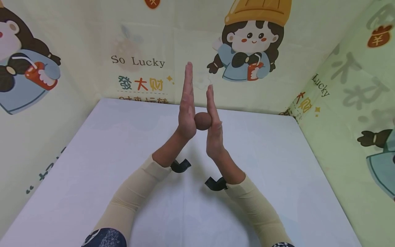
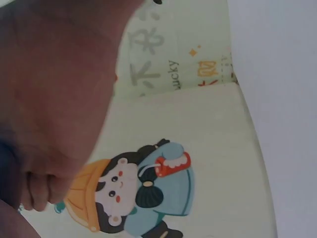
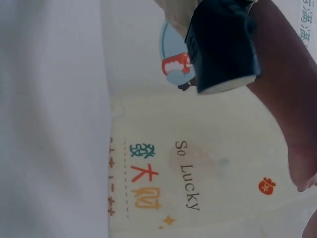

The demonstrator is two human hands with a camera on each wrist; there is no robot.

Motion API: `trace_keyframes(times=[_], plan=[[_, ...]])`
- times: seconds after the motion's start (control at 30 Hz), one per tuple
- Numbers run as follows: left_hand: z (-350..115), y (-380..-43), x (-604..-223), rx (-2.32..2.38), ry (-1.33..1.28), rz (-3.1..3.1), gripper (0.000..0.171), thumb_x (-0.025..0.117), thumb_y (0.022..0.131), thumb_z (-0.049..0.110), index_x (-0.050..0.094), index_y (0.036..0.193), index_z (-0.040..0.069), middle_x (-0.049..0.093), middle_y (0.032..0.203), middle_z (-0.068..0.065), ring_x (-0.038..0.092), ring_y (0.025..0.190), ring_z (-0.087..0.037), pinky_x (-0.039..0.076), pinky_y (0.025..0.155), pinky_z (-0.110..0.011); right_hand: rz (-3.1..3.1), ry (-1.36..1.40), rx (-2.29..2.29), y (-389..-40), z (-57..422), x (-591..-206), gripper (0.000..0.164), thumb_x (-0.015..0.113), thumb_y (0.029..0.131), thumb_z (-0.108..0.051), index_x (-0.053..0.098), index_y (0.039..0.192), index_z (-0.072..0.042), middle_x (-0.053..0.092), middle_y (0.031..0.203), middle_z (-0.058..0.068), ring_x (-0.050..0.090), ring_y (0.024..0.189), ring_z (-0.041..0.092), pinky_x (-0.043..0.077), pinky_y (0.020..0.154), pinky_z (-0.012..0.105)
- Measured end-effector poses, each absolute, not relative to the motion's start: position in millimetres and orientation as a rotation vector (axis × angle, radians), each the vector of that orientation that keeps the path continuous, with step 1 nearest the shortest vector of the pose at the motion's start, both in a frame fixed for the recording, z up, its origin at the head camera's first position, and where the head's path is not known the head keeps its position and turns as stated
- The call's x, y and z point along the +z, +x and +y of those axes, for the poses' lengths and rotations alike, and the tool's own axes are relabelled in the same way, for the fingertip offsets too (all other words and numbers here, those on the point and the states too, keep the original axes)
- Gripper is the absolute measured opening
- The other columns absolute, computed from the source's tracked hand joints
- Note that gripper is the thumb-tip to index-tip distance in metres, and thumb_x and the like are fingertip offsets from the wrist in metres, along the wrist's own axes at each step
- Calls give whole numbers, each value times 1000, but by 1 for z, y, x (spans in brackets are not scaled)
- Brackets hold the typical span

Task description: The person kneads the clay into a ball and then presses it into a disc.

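Note:
A round brown ball (image 1: 203,121) sits between the two palms in the head view, raised over the white table. My left hand (image 1: 187,109) is upright on its left side, fingers straight and pointing away. On the other side my right hand (image 1: 214,125) faces it, also with straight fingers, its palm against the ball. The flat palms press the ball from both sides without curling round it. Skin of a hand (image 2: 54,84) fills the left part of the left wrist view, close and blurred. Neither wrist view shows the ball clearly.
Below the arms lies the white table (image 1: 148,130). Cream printed cloth (image 1: 191,31) with cartoon figures and lettering stands round its back and sides. Dark curved pieces (image 1: 181,166) are at both wrists, and light sleeves (image 1: 135,185) cover the forearms.

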State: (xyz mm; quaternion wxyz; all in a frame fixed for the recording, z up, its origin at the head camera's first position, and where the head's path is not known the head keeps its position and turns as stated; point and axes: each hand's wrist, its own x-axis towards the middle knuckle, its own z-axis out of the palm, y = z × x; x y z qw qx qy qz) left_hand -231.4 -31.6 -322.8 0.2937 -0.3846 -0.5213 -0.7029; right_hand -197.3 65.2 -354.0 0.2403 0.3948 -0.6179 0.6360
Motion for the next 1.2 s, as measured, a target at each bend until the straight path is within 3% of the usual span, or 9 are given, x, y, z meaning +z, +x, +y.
trace_keyframes(times=[0.17, 0.47, 0.73, 1.2], plan=[[-35, -239, -332, -1885, -957, -1419, 76, 18, 103, 35, 1, 164, -8, 1, 175, -20, 3, 161, -15, 2, 128, -38, -1697, 1092, 1729, -194, 63, -357, 98, 16, 105, -73, 10, 166, 4, 3, 175, 15, -1, 162, 26, 0, 128, 48], [-33, -251, -355, -1918, -912, -1506, 78, 21, 104, 40, 2, 167, -1, 0, 176, -12, 0, 160, -11, 0, 127, -36, -1649, 1142, 1650, -191, 61, -346, 97, 15, 107, -69, 12, 163, 10, 4, 174, 20, 0, 161, 30, 1, 127, 52], [-26, -248, -371, -1830, -967, -1596, 71, 15, 103, 27, 1, 168, 2, -2, 177, -9, -11, 160, -16, -4, 127, -41, -1645, 1141, 1585, -195, 64, -333, 97, 14, 107, -68, 11, 162, 12, 5, 174, 22, 3, 161, 29, 1, 127, 51], [-15, -223, -380, -1832, -1091, -1530, 71, 12, 110, 41, 2, 167, 0, 1, 176, -12, -9, 161, -25, -4, 127, -45, -1642, 1139, 1628, -209, 77, -333, 101, 15, 105, -73, 10, 163, 9, 2, 175, 18, 0, 162, 24, -1, 128, 46]])
